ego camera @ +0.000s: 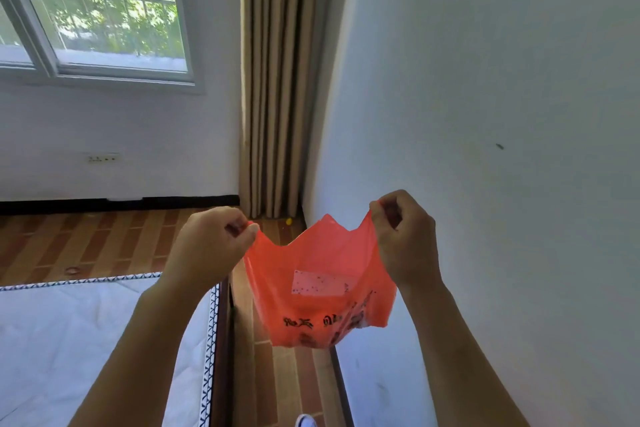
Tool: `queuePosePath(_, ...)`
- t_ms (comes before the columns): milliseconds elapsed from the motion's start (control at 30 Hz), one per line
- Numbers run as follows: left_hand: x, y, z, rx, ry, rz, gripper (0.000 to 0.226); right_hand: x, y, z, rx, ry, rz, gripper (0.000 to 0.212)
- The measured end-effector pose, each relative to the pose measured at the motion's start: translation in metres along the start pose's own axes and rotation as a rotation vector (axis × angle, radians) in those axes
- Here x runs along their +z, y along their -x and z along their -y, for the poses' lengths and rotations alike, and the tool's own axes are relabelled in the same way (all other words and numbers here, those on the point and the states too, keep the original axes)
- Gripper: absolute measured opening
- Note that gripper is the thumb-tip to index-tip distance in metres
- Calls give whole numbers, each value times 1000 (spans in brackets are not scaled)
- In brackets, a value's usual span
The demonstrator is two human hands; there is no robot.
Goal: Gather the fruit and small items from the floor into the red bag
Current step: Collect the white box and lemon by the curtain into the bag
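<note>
Between the bed [86,322] and the wall [485,114], you hold the red bag [322,288] up over the brick-pattern floor [86,236], mouth spread. Risk: the film looks thin, so pulling the 2 edges further apart could tear it or slip a corner free, and it would drop. A small yellow item [288,220] lies on the floor by the curtain [277,80]; no other items in view. Left hand [207,246]: grip closed, pinching the bag's left top edge. Right hand [405,236]: grip closed, pinching the right top edge. Bag's contents unclear.
</note>
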State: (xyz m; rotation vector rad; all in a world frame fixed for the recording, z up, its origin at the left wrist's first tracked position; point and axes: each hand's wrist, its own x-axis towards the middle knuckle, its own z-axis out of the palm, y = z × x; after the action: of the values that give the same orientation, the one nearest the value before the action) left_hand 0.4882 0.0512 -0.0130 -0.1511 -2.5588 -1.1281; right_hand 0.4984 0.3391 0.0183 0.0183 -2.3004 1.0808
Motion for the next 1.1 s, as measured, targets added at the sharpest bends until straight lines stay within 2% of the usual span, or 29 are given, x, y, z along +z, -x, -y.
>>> queuePosePath(167,18,-54,1,-15,23,13,18,33,-49,-23,18,-26,40,14)
queuePosePath(533,92,-156,-1,-93,-10,-183,21,100,-155,-75,20,-40,141,18)
queuePosePath(800,112,-213,31,-115,-10,-145,20,142,-206,-101,60,-47,156,16)
queuePosePath(1100,122,-304,106,-155,11,-103,20,218,-274,-95,66,-8,135,17)
